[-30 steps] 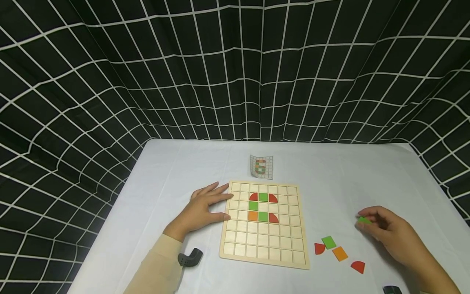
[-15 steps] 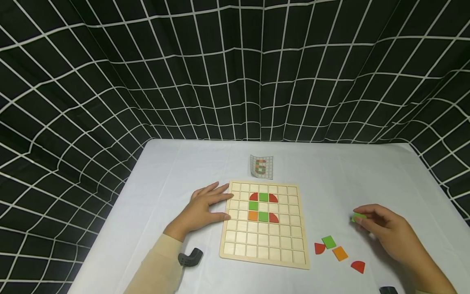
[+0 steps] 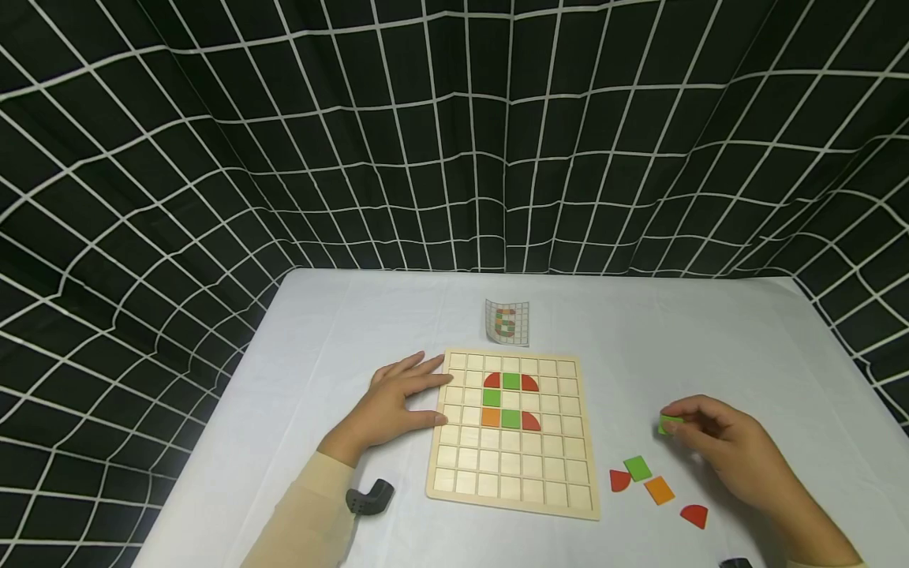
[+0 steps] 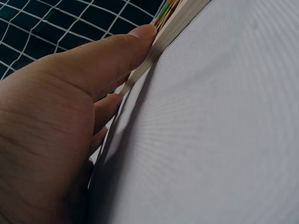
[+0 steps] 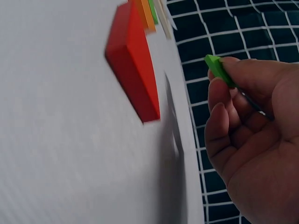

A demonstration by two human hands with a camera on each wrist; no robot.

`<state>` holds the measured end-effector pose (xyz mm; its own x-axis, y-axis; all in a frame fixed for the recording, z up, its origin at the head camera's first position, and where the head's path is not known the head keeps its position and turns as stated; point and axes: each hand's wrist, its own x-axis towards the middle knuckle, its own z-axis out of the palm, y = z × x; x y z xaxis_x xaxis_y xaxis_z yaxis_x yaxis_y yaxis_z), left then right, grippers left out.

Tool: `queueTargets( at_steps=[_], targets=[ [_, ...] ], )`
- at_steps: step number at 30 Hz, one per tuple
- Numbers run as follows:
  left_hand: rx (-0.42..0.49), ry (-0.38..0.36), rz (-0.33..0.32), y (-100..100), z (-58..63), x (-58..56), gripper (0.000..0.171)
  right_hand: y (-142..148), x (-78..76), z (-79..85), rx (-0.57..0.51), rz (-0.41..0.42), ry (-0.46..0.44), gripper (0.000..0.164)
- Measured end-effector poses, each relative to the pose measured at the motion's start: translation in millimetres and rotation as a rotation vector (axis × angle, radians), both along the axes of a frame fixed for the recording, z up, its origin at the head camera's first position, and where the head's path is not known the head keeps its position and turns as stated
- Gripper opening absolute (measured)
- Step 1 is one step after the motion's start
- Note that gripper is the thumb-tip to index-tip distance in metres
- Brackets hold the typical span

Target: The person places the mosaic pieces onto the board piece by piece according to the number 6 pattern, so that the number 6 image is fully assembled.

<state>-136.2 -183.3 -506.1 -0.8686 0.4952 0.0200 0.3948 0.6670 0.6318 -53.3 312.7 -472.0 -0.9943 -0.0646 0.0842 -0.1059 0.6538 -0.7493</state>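
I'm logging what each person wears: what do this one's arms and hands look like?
The left hand and right hand are ungloved, with no rings visible. The left sleeve is plain beige, with a black curved piece jutting out beside it. At right, only a beige cuff edge and part of a dark piece show.

A black cloth (image 3: pixel 398 134) ruled with a white grid rises beyond the bench's far edge and runs along its left and right edges. Its lines are fairly straight near the middle of the far edge — but bend and ripple towards the left and right edges, where the fabric lies in folds. A plain white cover (image 3: pixel 710 331) spreads over the bench (image 3: pixel 383 292), reaching both far corners — the dark cloth begins just behind them.
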Motion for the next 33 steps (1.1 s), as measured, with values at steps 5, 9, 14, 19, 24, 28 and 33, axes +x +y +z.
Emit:
queueTargets(
  at_steps=[5, 9, 14, 19, 24, 28, 33],
  targets=[
    [-0.003, -0.004, 0.0, -0.6, -0.5, 0.0, 0.068, -8.9, -0.7, 0.6, -0.012, 0.017, 0.001, 0.02],
    [-0.002, -0.005, 0.001, -1.1, -0.5, 0.8, 0.068, -15.3, -1.4, 1.0, -0.04, 0.048, 0.011, 0.022],
    [-0.003, 0.0, 0.002, -0.8, -0.3, 1.1, 0.068, -24.0, -2.0, 3.2, -0.067, 0.087, 0.014, 0.023],
    [0.0, 0.008, 0.0, -0.7, -1.2, 0.0, 0.068, -34.4, -3.4, 6.2, -0.093, 0.115, 0.013, 0.023],
    [0.0, 0.009, -0.006, -1.1, -1.4, -0.1, 0.068, -49.0, -7.4, 9.1, -0.115, 0.16, -0.001, 0.021],
    [-0.002, 0.004, -0.004, -0.7, -0.5, 0.3, 0.068, -60.8, -10.9, 10.9, -0.152, 0.208, -0.013, 0.02],
    [-0.005, -0.002, 0.002, -0.4, 0.2, 0.5, 0.068, -77.8, -13.9, 15.2, -0.171, 0.269, -0.026, 0.017]
  ],
)
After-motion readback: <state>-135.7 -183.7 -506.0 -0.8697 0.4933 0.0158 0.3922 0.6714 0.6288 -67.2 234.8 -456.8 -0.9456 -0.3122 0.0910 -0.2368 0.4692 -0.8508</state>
